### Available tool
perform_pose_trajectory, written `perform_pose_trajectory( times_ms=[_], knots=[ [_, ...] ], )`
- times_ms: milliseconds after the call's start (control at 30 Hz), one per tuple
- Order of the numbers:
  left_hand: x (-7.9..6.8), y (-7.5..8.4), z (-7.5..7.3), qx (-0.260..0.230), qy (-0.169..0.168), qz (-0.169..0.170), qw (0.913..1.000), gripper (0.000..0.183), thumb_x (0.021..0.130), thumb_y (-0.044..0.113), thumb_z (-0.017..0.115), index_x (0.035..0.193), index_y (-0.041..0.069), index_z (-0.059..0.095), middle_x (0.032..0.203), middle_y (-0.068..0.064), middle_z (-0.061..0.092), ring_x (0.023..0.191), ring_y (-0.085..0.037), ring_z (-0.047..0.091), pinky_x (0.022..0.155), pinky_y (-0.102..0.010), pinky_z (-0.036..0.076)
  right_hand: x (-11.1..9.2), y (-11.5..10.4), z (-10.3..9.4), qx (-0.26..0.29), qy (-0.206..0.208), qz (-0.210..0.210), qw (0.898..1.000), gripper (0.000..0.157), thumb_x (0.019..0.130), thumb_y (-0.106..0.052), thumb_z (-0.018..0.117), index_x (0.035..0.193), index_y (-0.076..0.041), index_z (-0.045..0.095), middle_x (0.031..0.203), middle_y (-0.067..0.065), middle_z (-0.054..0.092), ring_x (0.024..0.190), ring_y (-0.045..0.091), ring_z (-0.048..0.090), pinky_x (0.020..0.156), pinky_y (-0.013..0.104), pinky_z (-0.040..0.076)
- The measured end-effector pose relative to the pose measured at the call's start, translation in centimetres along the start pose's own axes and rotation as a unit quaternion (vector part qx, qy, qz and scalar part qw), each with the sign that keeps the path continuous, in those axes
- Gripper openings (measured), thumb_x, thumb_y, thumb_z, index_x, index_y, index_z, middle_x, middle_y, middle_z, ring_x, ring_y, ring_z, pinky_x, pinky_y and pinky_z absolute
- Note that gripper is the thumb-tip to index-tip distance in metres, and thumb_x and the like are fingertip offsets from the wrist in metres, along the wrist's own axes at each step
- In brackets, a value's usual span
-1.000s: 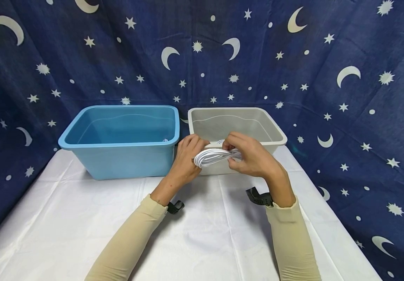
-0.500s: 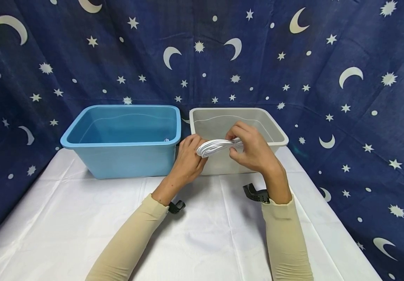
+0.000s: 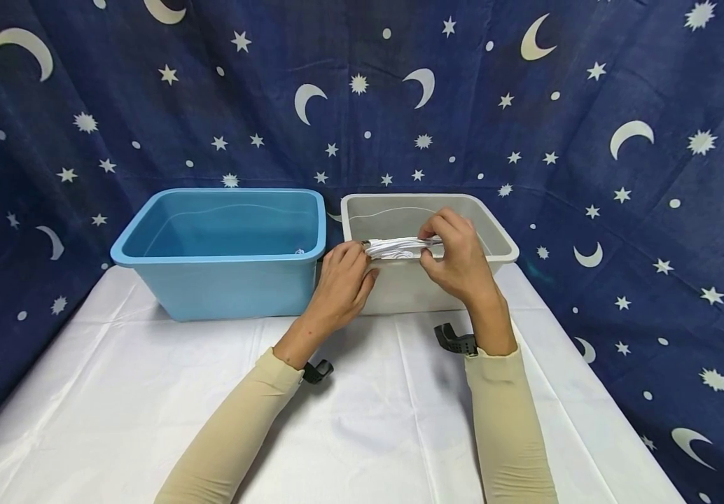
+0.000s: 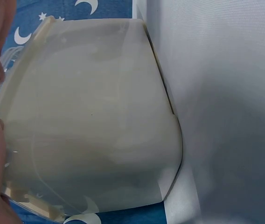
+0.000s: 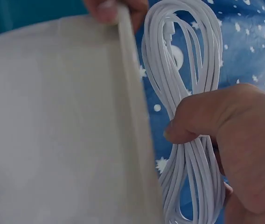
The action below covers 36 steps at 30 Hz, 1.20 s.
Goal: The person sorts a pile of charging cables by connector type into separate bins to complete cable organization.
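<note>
My right hand (image 3: 459, 259) pinches a coiled white cable (image 3: 396, 246) around its narrow middle, thumb on the near side. The coil hangs level with the front rim of a grey plastic bin (image 3: 412, 288), over its opening. In the right wrist view the cable loops (image 5: 184, 51) show clearly, with a small white connector (image 5: 169, 29) inside them. My left hand (image 3: 339, 280) grips the grey bin's rim near its front left corner. Thumb and fingers lie on both sides of that rim in the right wrist view. Most of the bin's inside is hidden by the hands.
A blue plastic bin (image 3: 230, 288) stands directly left of the grey one, with a small shiny item (image 3: 300, 251) showing at its front right. Both rest on a white-covered table (image 3: 362, 420). A dark blue curtain (image 3: 362, 91) with moons and stars hangs behind.
My right hand has carried the coiled cable upward and away from me, from in front of the grey bin to over its front rim. The left hand stays at the rim.
</note>
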<state>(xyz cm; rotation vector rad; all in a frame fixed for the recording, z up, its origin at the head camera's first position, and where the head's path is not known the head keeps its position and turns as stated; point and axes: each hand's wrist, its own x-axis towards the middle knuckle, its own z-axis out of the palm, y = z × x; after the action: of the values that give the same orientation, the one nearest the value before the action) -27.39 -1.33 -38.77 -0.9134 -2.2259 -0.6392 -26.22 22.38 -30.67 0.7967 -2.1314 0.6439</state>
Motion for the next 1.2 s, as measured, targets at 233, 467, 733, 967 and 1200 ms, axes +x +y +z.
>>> perform_pose_trajectory(
  times_ms=[233, 467, 733, 967, 1200],
  knots=[
    [0.0, 0.0, -0.1, -0.005, -0.009, -0.004, 0.9999, 0.021, 0.113, 0.026, 0.046, 0.111, 0.01, 0.06, 0.116, -0.006, 0.058, 0.131, -0.029, 0.046, 0.117, -0.051, 0.034, -0.4, 0.9, 0.3, 0.004, 0.008, 0.013, 1.0, 0.027, 0.067, 0.017, 0.067, 0.085, -0.003, 0.064, 0.089, 0.011, 0.061, 0.085, 0.03, 0.059, 0.084, 0.049, 0.044],
    [-0.1, 0.0, 0.0, -0.014, -0.005, -0.006, 0.9999, 0.024, 0.114, 0.027, 0.044, 0.116, 0.011, 0.062, 0.115, -0.006, 0.058, 0.131, -0.029, 0.047, 0.117, -0.052, 0.034, -0.6, 1.4, 0.5, 0.007, 0.014, 0.034, 0.999, 0.026, 0.066, 0.016, 0.065, 0.084, -0.002, 0.064, 0.09, 0.012, 0.062, 0.086, 0.031, 0.06, 0.082, 0.045, 0.046],
    [0.0, 0.0, 0.1, -0.023, 0.0, -0.001, 0.9997, 0.028, 0.114, 0.026, 0.046, 0.125, 0.011, 0.066, 0.116, -0.005, 0.061, 0.13, -0.029, 0.048, 0.117, -0.052, 0.034, -0.9, 1.5, 0.1, -0.007, 0.015, 0.07, 0.997, 0.02, 0.072, 0.013, 0.068, 0.085, -0.002, 0.066, 0.092, 0.013, 0.063, 0.091, 0.032, 0.062, 0.085, 0.046, 0.049],
    [-0.1, 0.0, 0.0, -0.02, 0.01, 0.004, 0.9997, 0.027, 0.113, 0.026, 0.048, 0.124, 0.01, 0.066, 0.114, -0.006, 0.061, 0.129, -0.03, 0.049, 0.116, -0.052, 0.035, -0.9, 1.4, 0.0, -0.004, 0.015, 0.065, 0.998, 0.017, 0.075, 0.011, 0.07, 0.087, -0.001, 0.067, 0.093, 0.014, 0.065, 0.091, 0.032, 0.062, 0.085, 0.046, 0.05],
    [-0.1, -0.1, 0.1, -0.025, -0.001, -0.001, 0.9997, 0.029, 0.114, 0.027, 0.045, 0.125, 0.011, 0.066, 0.114, -0.005, 0.061, 0.13, -0.029, 0.049, 0.117, -0.052, 0.034, -1.1, 1.6, 0.2, 0.0, -0.002, 0.057, 0.998, 0.018, 0.076, 0.01, 0.072, 0.089, -0.001, 0.067, 0.092, 0.015, 0.066, 0.09, 0.032, 0.063, 0.085, 0.046, 0.051]
  ],
)
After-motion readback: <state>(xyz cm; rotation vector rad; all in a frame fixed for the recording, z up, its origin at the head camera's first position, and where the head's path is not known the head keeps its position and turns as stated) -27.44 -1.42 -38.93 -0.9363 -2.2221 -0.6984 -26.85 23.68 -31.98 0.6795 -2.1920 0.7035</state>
